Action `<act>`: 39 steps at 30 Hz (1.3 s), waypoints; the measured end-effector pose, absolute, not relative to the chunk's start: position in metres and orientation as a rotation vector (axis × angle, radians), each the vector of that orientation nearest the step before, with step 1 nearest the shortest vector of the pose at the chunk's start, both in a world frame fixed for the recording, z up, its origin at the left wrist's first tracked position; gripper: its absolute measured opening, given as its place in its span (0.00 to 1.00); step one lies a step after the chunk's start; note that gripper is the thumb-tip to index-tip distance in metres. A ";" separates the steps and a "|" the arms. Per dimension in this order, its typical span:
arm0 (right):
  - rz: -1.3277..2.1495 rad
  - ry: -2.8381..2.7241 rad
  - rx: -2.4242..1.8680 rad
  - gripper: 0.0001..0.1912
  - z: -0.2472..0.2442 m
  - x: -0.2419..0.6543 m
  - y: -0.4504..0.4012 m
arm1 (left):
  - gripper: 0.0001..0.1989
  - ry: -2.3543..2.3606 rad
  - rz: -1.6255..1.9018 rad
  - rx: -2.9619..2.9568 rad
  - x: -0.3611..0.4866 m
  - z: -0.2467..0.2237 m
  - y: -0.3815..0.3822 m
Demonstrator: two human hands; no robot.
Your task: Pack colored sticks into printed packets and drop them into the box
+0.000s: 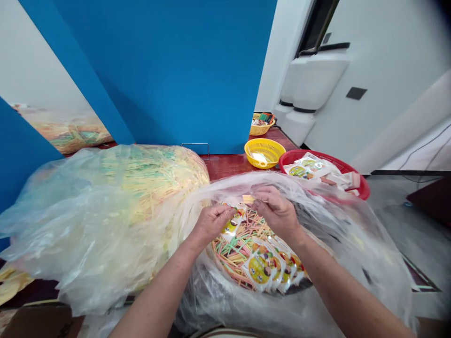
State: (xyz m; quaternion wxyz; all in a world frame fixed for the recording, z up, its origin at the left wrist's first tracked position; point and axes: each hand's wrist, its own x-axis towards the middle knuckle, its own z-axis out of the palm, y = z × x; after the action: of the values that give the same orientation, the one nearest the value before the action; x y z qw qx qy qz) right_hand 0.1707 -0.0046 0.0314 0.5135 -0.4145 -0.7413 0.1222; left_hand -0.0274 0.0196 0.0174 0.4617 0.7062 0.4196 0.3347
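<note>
My left hand [213, 224] pinches the upper part of a small printed packet [230, 227] that hangs over the open plastic bag [197, 281]. To its right, my right hand [276, 209] grips a few short yellow sticks [248, 199] between thumb and fingers. Below both hands, the bag holds many thin sticks [229, 256] in pink, green, yellow and orange. Several printed packets [260, 267] lie overlapping on those sticks, nearer to me and under my right forearm.
On the left bulges a large clear bag [151, 173] of pastel sticks. Beyond the open bag stand a red basin [364, 185] with packets, a yellow basket [278, 152] and another yellow basket [255, 129]. A blue panel [183, 70] rises behind.
</note>
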 end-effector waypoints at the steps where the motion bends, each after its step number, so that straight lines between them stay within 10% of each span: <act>1: 0.201 -1.839 -0.975 0.10 0.033 0.169 -0.006 | 0.17 1.022 0.828 1.785 -0.028 0.018 0.018; 22: 0.100 -2.281 -0.791 0.16 0.062 0.178 -0.040 | 0.16 0.953 1.027 2.241 -0.033 0.007 -0.007; 39: 0.258 -1.864 -1.004 0.16 0.042 0.189 -0.059 | 0.14 1.070 0.736 1.484 -0.019 -0.002 -0.016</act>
State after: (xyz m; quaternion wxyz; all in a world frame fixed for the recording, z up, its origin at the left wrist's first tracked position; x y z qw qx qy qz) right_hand 0.1887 -0.0587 0.0417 0.4831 -0.4121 -0.7652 0.1058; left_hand -0.0194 -0.0156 -0.0021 0.5522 0.6274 0.4525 0.3111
